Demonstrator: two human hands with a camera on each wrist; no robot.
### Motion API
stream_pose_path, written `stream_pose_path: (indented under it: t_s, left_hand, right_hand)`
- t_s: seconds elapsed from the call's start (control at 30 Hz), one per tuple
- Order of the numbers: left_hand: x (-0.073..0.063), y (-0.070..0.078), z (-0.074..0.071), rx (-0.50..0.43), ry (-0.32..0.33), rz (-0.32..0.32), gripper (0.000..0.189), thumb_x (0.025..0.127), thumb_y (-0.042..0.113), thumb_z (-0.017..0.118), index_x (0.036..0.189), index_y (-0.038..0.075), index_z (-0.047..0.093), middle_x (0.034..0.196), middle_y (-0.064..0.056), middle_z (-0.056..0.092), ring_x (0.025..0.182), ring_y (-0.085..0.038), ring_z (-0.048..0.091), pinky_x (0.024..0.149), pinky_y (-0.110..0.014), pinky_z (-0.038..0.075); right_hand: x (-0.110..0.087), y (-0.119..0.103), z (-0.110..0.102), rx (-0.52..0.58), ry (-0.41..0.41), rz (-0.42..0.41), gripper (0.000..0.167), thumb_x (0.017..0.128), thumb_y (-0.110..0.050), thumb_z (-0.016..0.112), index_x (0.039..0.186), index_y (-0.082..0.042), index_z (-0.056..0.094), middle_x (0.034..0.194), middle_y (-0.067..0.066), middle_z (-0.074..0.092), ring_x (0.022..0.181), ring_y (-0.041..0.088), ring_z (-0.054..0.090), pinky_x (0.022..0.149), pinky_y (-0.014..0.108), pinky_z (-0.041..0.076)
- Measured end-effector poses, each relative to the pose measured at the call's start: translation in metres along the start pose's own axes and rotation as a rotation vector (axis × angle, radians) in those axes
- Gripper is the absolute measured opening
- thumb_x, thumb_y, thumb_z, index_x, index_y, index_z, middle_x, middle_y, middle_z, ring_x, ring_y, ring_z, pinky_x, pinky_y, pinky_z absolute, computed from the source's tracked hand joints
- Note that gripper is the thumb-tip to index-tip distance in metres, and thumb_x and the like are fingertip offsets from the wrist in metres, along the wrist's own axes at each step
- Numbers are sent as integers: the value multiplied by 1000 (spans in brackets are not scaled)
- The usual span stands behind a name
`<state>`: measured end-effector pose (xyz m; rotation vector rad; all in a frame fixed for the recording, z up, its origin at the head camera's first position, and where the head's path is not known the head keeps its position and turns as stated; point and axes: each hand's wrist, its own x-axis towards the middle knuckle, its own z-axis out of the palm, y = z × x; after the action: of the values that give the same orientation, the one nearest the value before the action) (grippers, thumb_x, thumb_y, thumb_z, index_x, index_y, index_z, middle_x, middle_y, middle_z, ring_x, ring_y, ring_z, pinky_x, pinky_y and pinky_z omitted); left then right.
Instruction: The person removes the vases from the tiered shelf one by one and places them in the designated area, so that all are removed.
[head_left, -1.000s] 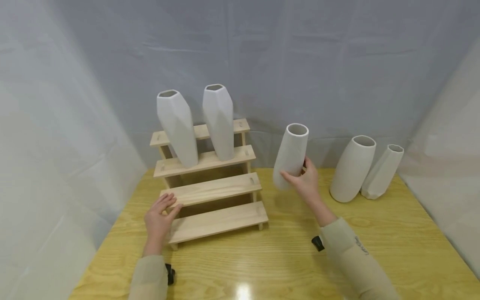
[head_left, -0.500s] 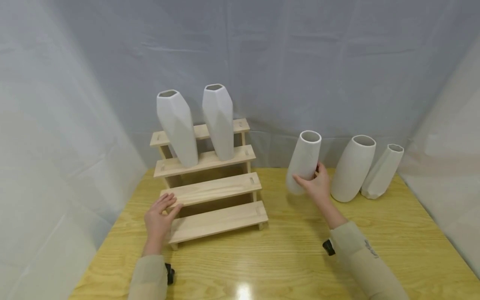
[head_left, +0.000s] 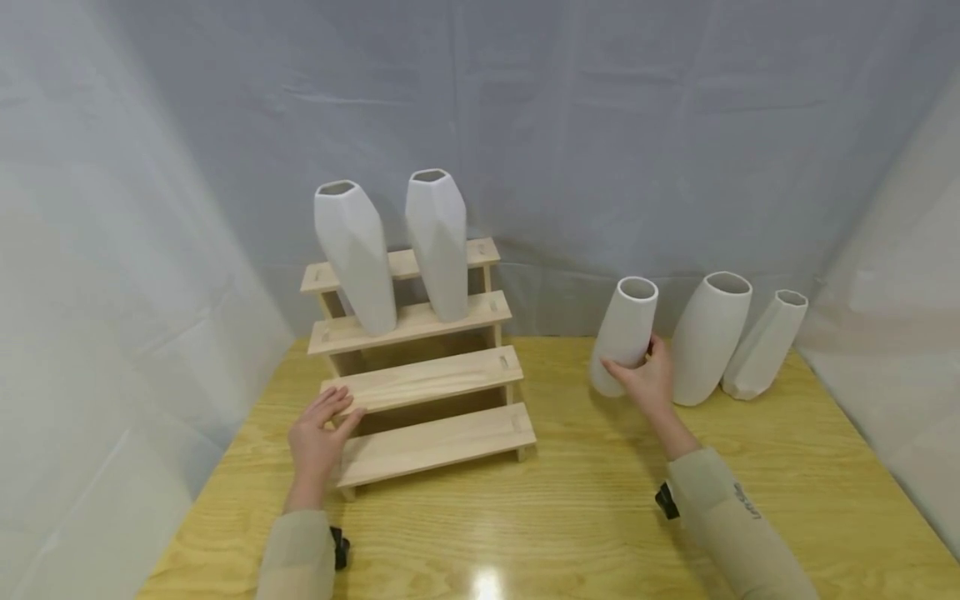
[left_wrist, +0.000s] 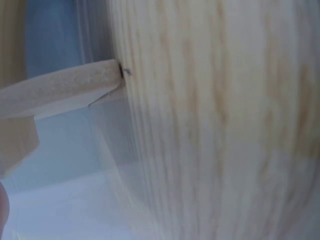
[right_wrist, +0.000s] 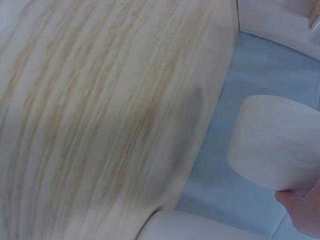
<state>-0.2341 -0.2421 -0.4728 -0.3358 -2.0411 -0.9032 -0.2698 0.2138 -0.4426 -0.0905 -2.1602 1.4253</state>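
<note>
At about three o'clock from the wooden stand [head_left: 427, 377], the right hand [head_left: 651, 382] holds the white vase [head_left: 626, 333] low on its body, thumb and fingers clamped round it. Whether its base touches the table [head_left: 555, 500] is hard to judge; keeping it upright, with gentle contact and an even grip, seems wise. Just beside that hand, at three o'clock, stands the wider vase [head_left: 712, 342]; the table's back edge runs near at twelve, and room lies toward nine. At the stand's eight o'clock, the left hand [head_left: 315, 442] rests loosely on a shelf end, thumb apart.
</note>
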Motion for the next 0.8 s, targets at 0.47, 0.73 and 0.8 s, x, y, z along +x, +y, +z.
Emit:
stream_pose_path:
  t_s: [0.47,0.73,0.8]
  left_hand:
    - [3,3,-1,60,-45,-32,30,59,4,80,86,-2,69,97,-13,65,97,-29,57,90,-7,31]
    - [2,2,-1,45,-42,-24,29,60,6,80,85,-2,69,96,-13,65,97,-29,57,90,-7,31]
    - [1,1,-1,50,-47,-28,29,61,7,80,86,-2,69,96,-13,65,98,-29,57,90,-8,32]
  right_hand:
    - [3,20,2,-70,31,-3,62,60,-6,79,107,14,44,103,29,50,95,38,48,83,47,41]
    - [6,28,6,-48,30,27,65,61,-4,78,111,15,42,105,30,49,97,40,47,85,48,40]
    - [6,30,7,-53,31,42,65,61,-4,78,112,15,41,105,30,48,98,40,47,85,48,40]
